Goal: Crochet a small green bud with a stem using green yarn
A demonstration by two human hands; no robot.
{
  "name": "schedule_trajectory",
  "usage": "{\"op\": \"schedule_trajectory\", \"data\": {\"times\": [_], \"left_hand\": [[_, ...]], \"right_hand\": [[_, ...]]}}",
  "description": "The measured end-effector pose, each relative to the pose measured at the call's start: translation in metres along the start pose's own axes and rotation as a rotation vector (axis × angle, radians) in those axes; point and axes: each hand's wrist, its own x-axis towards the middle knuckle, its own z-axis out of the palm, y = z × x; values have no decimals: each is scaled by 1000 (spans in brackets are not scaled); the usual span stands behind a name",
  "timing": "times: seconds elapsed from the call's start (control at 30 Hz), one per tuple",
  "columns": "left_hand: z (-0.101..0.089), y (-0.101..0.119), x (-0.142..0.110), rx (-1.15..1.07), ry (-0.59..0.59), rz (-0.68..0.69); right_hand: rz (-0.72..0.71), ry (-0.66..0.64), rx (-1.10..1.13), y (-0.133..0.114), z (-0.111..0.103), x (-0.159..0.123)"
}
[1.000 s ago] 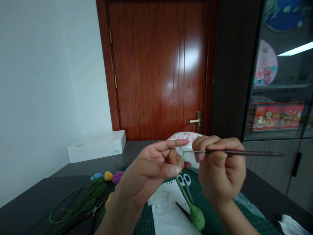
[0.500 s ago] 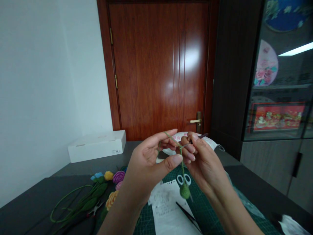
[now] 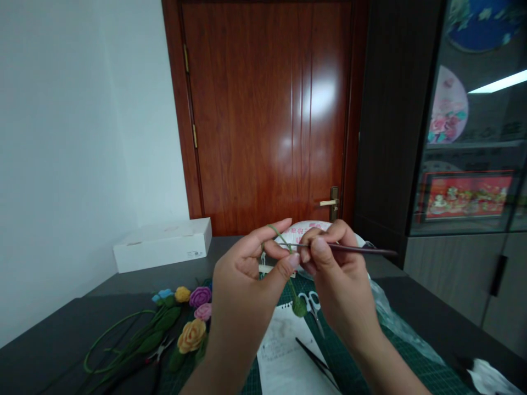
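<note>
My left hand (image 3: 251, 269) pinches green yarn (image 3: 279, 235) between thumb and fingers, and a strand loops over its raised index finger. In my right hand (image 3: 335, 269) is a crochet hook (image 3: 358, 249) with a dark handle, held nearly level. Its thin metal shaft points left and meets the yarn at my left fingertips. Below the pinch hangs a small green crocheted piece (image 3: 299, 306) on a thin green length. Behind it, white-handled scissors (image 3: 313, 310) lie on the green cutting mat (image 3: 349, 351).
Crocheted flowers (image 3: 191, 336) with green stems lie at the left, beside pliers (image 3: 158, 351). A notebook sheet (image 3: 284, 356) carries black tweezers (image 3: 315, 359). A white box (image 3: 164, 245) stands at the back left. Clear plastic (image 3: 403, 323) and a crumpled white piece (image 3: 488, 377) are at the right.
The hook has swung from slanting to nearly level, with more of its handle showing. Both hands and the hanging green piece have shifted; the piece is now farther left and higher.
</note>
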Motion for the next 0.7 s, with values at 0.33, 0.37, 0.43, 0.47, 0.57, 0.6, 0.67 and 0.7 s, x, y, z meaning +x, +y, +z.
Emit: {"op": "schedule_trajectory", "data": {"times": [0.33,0.37,0.43,0.47,0.57,0.6,0.67,0.7], "left_hand": [[-8,-1,10,-509,-407,-523],[-9,-1,12,-532,-425,-534],[-13,-1,15,-557,-460,-522],[-15,-1,15,-564,-476,-512],[-19,0,16,-587,-508,-509],[-19,0,16,-590,-509,-513],[-19,1,16,-566,-494,-492],[-18,1,16,-535,-474,-460]], "right_hand": [[-771,-183,-458,6,-23,-1],[-707,-150,-341,7,-20,0],[-522,-58,-118,7,-13,2],[-423,-21,-29,5,-10,2],[-168,2,154,-4,-4,1],[-90,-7,202,-7,-4,1],[54,-43,284,-10,-3,3],[120,-67,310,-10,-2,4]]}}
